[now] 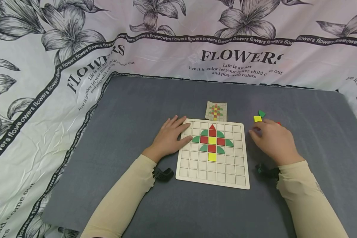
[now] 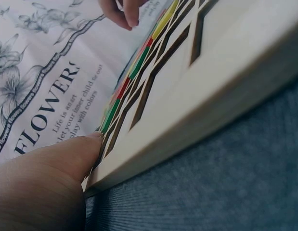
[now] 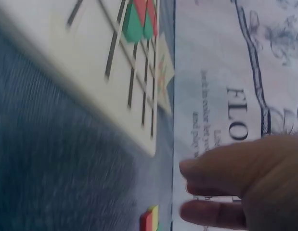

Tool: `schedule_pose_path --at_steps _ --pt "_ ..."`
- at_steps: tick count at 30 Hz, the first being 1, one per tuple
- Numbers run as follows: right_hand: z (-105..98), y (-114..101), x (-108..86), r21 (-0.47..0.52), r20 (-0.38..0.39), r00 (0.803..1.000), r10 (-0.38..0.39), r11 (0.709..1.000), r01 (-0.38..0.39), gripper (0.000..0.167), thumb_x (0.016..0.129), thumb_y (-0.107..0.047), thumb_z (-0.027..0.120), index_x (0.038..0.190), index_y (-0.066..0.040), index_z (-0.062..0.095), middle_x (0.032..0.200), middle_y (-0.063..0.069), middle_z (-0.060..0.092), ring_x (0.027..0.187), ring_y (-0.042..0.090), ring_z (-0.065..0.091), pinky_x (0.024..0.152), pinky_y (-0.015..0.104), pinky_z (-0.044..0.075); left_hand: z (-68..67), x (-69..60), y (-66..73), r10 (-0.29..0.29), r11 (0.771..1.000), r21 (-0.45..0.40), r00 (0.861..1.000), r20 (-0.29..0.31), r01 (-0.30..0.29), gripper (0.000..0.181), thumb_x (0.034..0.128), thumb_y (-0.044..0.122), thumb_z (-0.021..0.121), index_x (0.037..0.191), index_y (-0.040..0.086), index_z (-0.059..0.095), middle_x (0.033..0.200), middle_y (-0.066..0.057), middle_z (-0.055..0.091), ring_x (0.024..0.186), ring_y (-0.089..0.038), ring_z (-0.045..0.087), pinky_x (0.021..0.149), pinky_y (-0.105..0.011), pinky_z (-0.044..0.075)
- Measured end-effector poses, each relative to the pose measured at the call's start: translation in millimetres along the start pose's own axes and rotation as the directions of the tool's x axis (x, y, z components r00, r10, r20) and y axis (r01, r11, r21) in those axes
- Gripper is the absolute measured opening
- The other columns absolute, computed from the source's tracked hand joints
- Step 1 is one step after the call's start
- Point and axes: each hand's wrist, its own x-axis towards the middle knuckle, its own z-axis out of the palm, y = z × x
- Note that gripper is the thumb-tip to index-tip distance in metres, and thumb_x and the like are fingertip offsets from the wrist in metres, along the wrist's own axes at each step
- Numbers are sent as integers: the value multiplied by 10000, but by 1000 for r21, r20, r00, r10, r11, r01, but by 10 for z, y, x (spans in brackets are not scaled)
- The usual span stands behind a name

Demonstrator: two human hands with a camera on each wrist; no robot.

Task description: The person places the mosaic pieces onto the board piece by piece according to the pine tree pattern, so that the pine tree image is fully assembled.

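Board [image 1: 220, 169]: square, pale wood, gridded; flat on dark grey bench [image 1: 137, 109], between the two hands. Likely light, stiff, prone to slide if pushed. Take it by the outer rim, clear of filled cells.
Left hand [image 1: 170, 135]: fingers spread, resting at board's upper left edge, thumb over the rim; not clamped.
Right hand [image 1: 270, 140]: right of board, at the loose pieces; fingers bent, thumb and forefinger apart, no piece seen between them.
Loose pieces: yellow square block [image 1: 257, 119], green angular block [image 1: 261, 113] just beyond it, red block [image 1: 278, 123] mostly covered by right hand, shape can't tell.
Loose piece handling: small, hard, light by the look; smooth faces may slip. Pinch opposite side walls, thumb and forefinger.
Set pieces: red triangle [image 1: 212, 127] on top, red squares [image 1: 212, 133], yellow squares [image 1: 212, 140], green quarter-rounds [image 1: 228, 143] at the sides. A board jolt could unseat them.
Card [image 1: 216, 111]: small, cream, coloured print, at board's far edge. Probably thin, bends easily; lift by a corner.
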Motion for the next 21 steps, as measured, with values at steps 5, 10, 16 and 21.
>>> schedule_pose_path --at_steps 5,10,16,21 --pt "57 165 8 34 -21 990 137 990 -136 180 929 -158 715 994 1 770 991 213 679 714 396 649 529 607 511 12 7 -4 -4 1000 0 1000 2 4 660 1053 570 544 1613 230 464 1735 14 274 1635 -259 122 1335 -458 28" --pt "129 197 38 74 -6 962 274 959 -273 269 971 -217 681 1068 16 773 1091 261 666 823 426 660 593 612 529 11 2 -11 -3 1000 -6 1000 0 3 656 1052 567 547 1608 227 472 1734 12 279 1634 -262 126 1334 -462 30" --pt "176 200 57 100 16 931 365 926 -365 334 991 -278 672 1102 24 760 1113 286 666 925 460 643 676 627 521 11 -2 -15 -4 1000 -7 1000 1 4 654 1053 564 550 1607 225 474 1732 9 283 1634 -263 128 1335 -464 34" --pt "209 253 58 127 31 931 362 923 -363 296 997 -277 694 1062 2 768 1084 283 690 914 455 644 674 621 506 6 -2 -9 -3 1000 -9 1000 -1 3 654 1053 564 549 1607 224 474 1731 7 286 1633 -263 134 1335 -467 37"
